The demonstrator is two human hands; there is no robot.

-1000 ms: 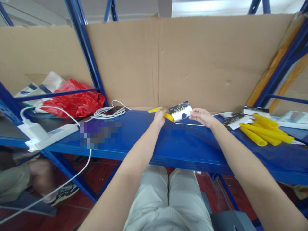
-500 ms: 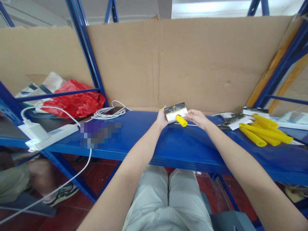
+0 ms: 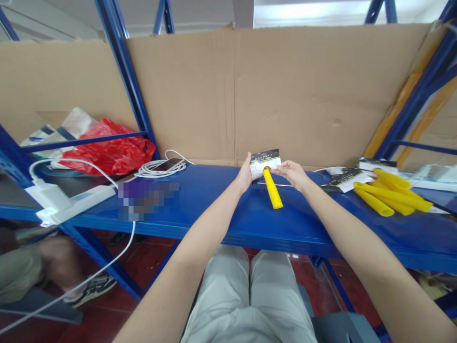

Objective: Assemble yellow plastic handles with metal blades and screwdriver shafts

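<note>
My left hand is closed on the left side of a black-and-white printed card. At the card's right edge, the fingers of my right hand pinch it. A yellow tapered plastic handle hangs from the lower middle of the card, apparently through a hole, its wide end pointing down toward me. Neither hand is on the visible length of the handle. Behind the card and my right fingers, a thin rod lies on the blue shelf.
Several yellow handles lie at the right beside printed cards. To the left are a power strip, a coiled white cable and a red plastic bag. A cardboard panel stands behind. Another person's leg shows lower left.
The yellow handle has tipped down, and its full length now shows below the card. Card and left hand have shifted slightly right.
</note>
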